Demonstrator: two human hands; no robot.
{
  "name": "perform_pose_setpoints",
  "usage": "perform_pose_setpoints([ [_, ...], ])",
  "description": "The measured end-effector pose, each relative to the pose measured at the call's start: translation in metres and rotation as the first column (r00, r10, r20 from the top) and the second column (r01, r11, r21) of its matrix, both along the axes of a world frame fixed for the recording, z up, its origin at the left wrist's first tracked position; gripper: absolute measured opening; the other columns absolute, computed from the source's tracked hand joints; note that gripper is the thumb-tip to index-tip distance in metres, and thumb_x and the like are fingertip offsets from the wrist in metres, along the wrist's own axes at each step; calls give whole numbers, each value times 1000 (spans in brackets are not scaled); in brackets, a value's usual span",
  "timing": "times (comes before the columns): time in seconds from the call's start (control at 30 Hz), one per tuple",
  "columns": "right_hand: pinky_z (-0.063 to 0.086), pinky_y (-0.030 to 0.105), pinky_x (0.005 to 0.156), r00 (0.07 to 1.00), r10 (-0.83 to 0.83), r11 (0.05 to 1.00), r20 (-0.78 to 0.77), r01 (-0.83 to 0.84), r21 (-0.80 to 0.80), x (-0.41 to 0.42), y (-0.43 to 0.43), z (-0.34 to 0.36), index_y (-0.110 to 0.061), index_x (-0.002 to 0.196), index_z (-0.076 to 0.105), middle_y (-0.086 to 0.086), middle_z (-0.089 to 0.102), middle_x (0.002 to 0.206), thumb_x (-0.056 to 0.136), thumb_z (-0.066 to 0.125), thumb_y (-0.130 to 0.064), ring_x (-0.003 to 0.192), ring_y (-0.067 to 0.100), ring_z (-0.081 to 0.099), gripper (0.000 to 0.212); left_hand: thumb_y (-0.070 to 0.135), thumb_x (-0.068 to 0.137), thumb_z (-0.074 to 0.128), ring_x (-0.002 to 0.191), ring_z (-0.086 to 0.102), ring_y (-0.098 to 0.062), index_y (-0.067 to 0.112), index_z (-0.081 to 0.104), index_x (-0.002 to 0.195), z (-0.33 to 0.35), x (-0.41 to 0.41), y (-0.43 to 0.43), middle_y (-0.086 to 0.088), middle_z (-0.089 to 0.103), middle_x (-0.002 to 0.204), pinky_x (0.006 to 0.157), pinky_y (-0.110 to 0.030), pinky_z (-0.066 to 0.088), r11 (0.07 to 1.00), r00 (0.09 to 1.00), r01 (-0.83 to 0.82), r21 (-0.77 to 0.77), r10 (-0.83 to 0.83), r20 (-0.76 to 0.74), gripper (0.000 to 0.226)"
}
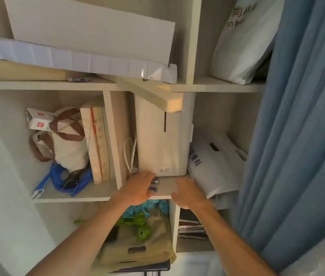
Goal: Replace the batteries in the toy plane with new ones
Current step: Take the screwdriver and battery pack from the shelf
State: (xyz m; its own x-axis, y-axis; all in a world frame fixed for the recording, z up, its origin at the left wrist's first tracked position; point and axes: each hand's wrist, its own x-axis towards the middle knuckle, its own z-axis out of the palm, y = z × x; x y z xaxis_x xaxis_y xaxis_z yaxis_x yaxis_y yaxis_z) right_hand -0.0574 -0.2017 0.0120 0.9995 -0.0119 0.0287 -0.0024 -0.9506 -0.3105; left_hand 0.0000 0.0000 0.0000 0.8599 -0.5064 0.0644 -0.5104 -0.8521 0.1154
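Several dark blue batteries (155, 182) lie on the middle shelf board (165, 186) in front of a white appliance (163, 136). My left hand (139, 189) rests over the batteries, fingers spread and partly covering them. My right hand (187, 193) hovers flat at the shelf's front edge just right of them, holding nothing. Whether my left hand's fingers grip a battery is hidden. A green toy (137, 226) lies in the compartment below; I cannot tell whether it is the plane.
A single battery (80, 79) lies on the upper shelf under white boxes (90, 30). A tote bag (66, 144) and boards (98, 144) fill the left compartment. White plastic bags (215, 160) sit at right, next to a blue curtain (301, 116).
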Motion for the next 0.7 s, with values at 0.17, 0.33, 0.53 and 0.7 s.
perform_pose_setpoints([
  [0.17,63,33,89,996,-65,982,68,76,-174,19,1,-5,-13,113,74,11,73,119,92,64,-4,107,27,72,24,48,101,51,127,55,-29,16,48,142,-6,24,-9,-8,48,141,100,-49,53,978,993,22,208,-45,108,53],
  [0.33,61,35,94,990,-103,963,99,124,-239,24,5,-11,-13,120,75,10,76,121,98,62,-4,114,27,72,27,43,106,40,112,60,-31,9,54,131,-17,29,-14,-11,52,131,85,-48,55,968,988,1,252,-40,149,44],
  [0.53,60,33,82,990,-132,986,49,136,-92,11,9,-4,-6,104,74,12,76,111,97,60,0,94,27,71,17,29,110,43,119,56,-28,6,49,137,-24,27,-12,-13,53,135,93,-40,50,982,993,16,186,-36,109,36],
  [0.7,49,37,56,985,-167,980,48,160,117,-11,12,-1,-6,82,64,12,69,89,92,59,-4,71,25,59,11,32,111,42,106,59,-24,8,52,127,-20,15,-6,-10,58,121,87,-35,48,996,999,14,84,-17,36,31],
])
